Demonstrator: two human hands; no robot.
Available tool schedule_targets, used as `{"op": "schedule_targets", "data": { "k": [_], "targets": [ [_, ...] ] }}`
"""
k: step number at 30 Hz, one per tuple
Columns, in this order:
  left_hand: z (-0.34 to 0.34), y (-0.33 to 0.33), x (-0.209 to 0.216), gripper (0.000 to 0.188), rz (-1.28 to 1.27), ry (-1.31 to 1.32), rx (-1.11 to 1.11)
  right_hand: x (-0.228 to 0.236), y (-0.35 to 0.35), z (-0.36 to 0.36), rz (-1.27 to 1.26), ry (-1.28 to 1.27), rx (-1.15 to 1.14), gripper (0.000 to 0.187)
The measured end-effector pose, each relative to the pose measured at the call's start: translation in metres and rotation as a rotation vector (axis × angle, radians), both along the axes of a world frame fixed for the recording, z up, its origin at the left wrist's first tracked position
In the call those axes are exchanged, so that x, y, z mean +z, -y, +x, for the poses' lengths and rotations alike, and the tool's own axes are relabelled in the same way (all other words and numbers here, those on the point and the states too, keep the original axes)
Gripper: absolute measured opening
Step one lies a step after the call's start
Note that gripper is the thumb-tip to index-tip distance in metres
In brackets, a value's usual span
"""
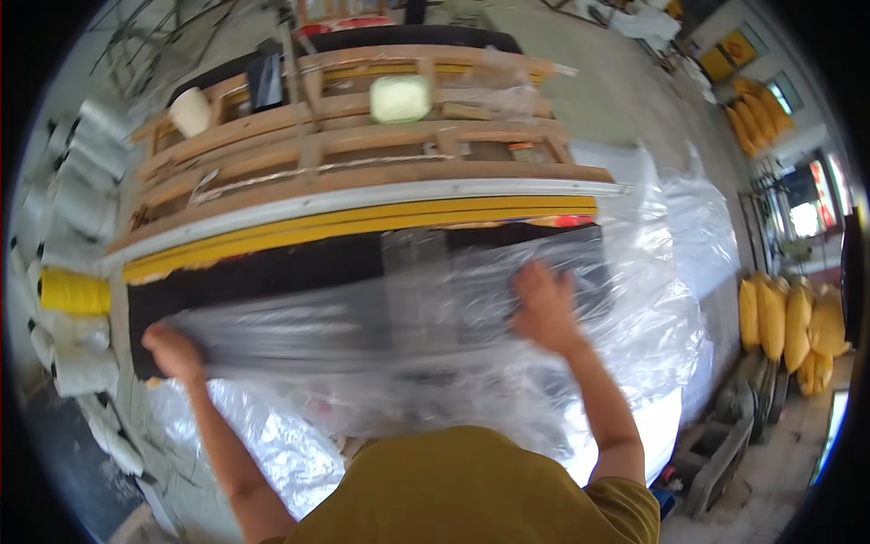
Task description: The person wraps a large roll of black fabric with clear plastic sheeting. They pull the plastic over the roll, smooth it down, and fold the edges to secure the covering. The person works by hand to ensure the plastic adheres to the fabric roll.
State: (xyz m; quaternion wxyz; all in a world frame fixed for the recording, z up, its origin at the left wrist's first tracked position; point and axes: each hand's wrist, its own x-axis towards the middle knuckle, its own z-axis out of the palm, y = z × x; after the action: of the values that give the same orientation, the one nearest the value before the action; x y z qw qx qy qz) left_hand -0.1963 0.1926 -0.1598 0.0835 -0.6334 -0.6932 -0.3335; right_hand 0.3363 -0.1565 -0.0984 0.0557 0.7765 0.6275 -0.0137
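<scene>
A long dark panel [299, 260] lies crosswise in front of me, with clear plastic film [349, 313] over much of its near part. My left hand [175, 354] is at the panel's left end, its fingers curled on the film's edge; motion blurs them slightly. Farther right, my right hand [546, 306] lies on the film with its fingers spread, and holds nothing. A strip of clear tape [415, 272] seems to run across the panel between the hands. More loose film [634, 335] spreads to the right and hangs toward my body.
Behind the panel are yellow boards [362, 225], a pale metal strip [381, 193] and a wooden frame [308, 136]. On the frame rest a pale green container [400, 98] and a cream roll [190, 112]. White spools [86, 367] and a yellow spool [74, 291] line the left; yellow sacks [797, 322] stand right.
</scene>
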Motion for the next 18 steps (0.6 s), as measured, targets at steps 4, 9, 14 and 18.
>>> {"op": "schedule_targets", "data": {
  "k": [4, 9, 14, 18],
  "targets": [
    [-0.075, -0.042, 0.008, 0.019, -0.160, -0.240, 0.084, -0.020, 0.008, -0.007, 0.269, -0.136, -0.430, 0.065],
    [-0.062, -0.043, -0.003, 0.021, -0.227, -0.165, 0.157, 0.003, 0.023, 0.097, 0.202, -0.158, -0.939, 0.056],
    [-0.077, -0.040, -0.007, 0.025, -0.140, -0.189, 0.110, -0.003, 0.026, 0.036, 0.526, -0.105, -0.381, 0.043],
    [-0.088, -0.045, 0.002, 0.026, -0.126, -0.181, 0.023, -0.014, 0.000, 0.025, 0.361, -0.079, -0.419, 0.041]
  ]
}}
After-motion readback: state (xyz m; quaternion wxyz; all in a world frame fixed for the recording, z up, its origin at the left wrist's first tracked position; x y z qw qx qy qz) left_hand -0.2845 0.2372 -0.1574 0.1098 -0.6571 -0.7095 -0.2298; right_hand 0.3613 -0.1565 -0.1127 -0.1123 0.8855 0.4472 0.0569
